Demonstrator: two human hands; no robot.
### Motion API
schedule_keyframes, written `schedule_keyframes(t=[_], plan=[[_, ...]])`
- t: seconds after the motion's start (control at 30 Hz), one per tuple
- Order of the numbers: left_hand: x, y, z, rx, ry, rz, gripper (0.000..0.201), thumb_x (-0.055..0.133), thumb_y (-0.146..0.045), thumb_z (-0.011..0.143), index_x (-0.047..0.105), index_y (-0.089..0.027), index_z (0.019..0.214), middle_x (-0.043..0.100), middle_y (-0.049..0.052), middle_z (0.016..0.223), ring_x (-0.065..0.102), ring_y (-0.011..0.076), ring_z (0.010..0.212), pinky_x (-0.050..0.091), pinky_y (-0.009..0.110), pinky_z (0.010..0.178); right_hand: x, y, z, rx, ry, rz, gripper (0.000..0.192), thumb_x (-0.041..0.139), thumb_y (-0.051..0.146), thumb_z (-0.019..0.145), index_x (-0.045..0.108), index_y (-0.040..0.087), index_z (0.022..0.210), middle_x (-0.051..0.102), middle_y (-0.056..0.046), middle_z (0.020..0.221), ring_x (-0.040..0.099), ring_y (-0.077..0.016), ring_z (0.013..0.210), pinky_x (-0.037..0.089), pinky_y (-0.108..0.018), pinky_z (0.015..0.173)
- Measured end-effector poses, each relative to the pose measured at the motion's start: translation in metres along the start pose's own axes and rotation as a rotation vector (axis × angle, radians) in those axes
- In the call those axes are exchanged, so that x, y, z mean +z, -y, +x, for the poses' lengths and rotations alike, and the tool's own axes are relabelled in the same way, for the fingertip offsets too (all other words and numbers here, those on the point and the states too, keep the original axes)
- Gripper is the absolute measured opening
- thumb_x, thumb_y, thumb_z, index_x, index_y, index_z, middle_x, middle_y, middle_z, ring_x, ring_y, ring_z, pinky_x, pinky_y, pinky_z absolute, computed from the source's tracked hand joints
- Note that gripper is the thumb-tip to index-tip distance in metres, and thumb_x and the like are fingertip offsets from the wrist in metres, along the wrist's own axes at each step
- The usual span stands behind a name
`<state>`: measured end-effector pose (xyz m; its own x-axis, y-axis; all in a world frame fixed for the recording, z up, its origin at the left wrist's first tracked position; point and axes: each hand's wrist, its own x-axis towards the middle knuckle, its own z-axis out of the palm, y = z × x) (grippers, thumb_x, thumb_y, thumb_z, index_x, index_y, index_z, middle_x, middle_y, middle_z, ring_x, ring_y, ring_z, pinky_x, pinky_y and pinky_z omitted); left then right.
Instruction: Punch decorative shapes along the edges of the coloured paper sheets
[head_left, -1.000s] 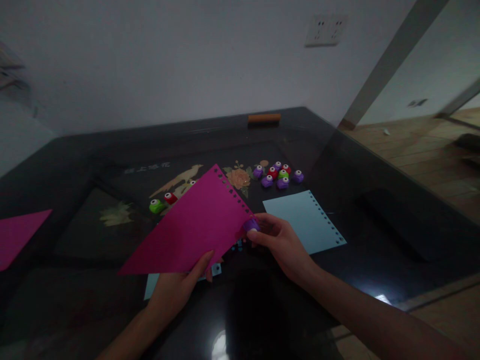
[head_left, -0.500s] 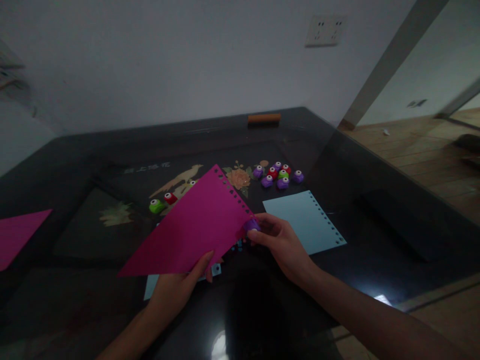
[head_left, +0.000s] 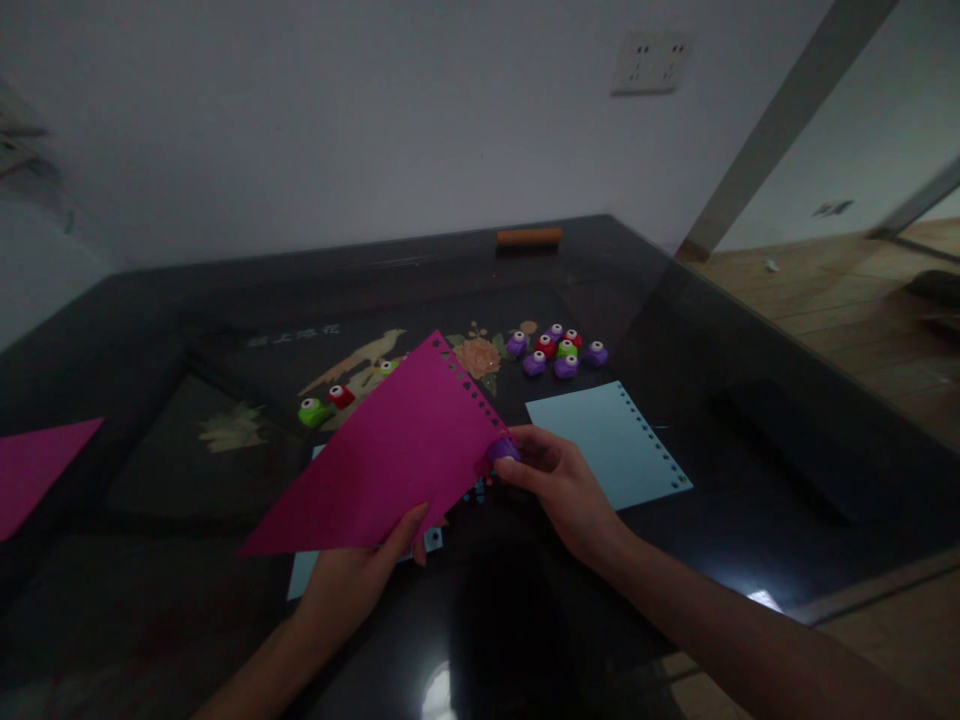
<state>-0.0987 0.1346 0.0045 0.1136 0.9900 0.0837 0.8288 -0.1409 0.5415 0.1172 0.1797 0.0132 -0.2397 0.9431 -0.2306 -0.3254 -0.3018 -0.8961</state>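
Note:
A sheet of magenta paper [head_left: 390, 450] is tilted above the table, with a row of small punched holes along its upper right edge. My left hand [head_left: 367, 570] pinches its lower edge, thumb on top and fingers underneath. Between the thumb and fingers of my right hand [head_left: 551, 480] is a purple craft punch [head_left: 503, 450], set at the sheet's right corner where the row of holes ends. Small blue and pink paper bits [head_left: 478, 491] lie beneath that corner. A light blue sheet [head_left: 304, 570] is mostly hidden under the magenta one.
Several purple, red and green punches [head_left: 555, 350] cluster behind a punched light blue sheet [head_left: 600, 440] at right. Green [head_left: 313, 411] and red [head_left: 341, 396] punches stand at left. Another pink sheet [head_left: 45, 470] lies far left, and a brown cylinder [head_left: 529, 238] rests near the wall.
Almost nothing differs. The magenta sheet's upper corner has shifted very slightly to the right, while both hands keep their hold in the same place.

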Motion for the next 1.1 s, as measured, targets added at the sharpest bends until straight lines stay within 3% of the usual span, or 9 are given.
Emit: schedule_keyframes(t=[0.57, 0.77, 0.93, 1.1], plan=[[-0.0002, -0.0054, 0.0001, -0.069, 0.029, -0.122, 0.044, 0.045, -0.049, 0.083, 0.065, -0.025, 0.052, 0.074, 0.001, 0.072, 0.068, 0.0231, 0.078, 0.049, 0.037, 0.085, -0.0004, -0.002, 0.0044, -0.027, 0.002, -0.027, 0.026, 0.076, 0.027, 0.063, 0.066, 0.02, 0.086, 0.068, -0.001, 0.084, 0.061, -0.0144, 0.076, 0.046, -0.029, 0.074], [0.0004, -0.0046, 0.0014, -0.057, -0.036, -0.158, 0.04, 0.047, -0.047, 0.081, 0.064, -0.024, 0.053, 0.073, 0.001, 0.069, 0.067, 0.0225, 0.074, 0.049, 0.036, 0.088, 0.0003, -0.0016, 0.0055, -0.032, 0.008, -0.034, 0.028, 0.077, 0.028, 0.062, 0.066, 0.019, 0.085, 0.068, -0.001, 0.081, 0.06, -0.0133, 0.073, 0.046, -0.027, 0.07], [0.0004, -0.0039, 0.002, -0.086, -0.09, -0.158, 0.036, 0.05, -0.047, 0.08, 0.066, -0.023, 0.059, 0.074, 0.002, 0.077, 0.067, 0.0241, 0.083, 0.046, 0.038, 0.091, 0.0023, -0.0037, 0.0066, -0.027, -0.002, -0.032, 0.032, 0.078, 0.026, 0.06, 0.067, 0.02, 0.09, 0.069, -0.001, 0.087, 0.062, -0.0151, 0.078, 0.048, -0.03, 0.076], [-0.0008, -0.0054, 0.0032, -0.089, -0.067, -0.186, 0.043, 0.047, -0.048, 0.082, 0.062, -0.024, 0.05, 0.074, 0.001, 0.076, 0.067, 0.023, 0.082, 0.045, 0.036, 0.093, 0.0025, -0.0051, 0.0059, -0.024, 0.021, -0.031, 0.035, 0.079, 0.024, 0.06, 0.067, 0.021, 0.093, 0.069, -0.002, 0.093, 0.063, -0.0175, 0.086, 0.048, -0.035, 0.084]])
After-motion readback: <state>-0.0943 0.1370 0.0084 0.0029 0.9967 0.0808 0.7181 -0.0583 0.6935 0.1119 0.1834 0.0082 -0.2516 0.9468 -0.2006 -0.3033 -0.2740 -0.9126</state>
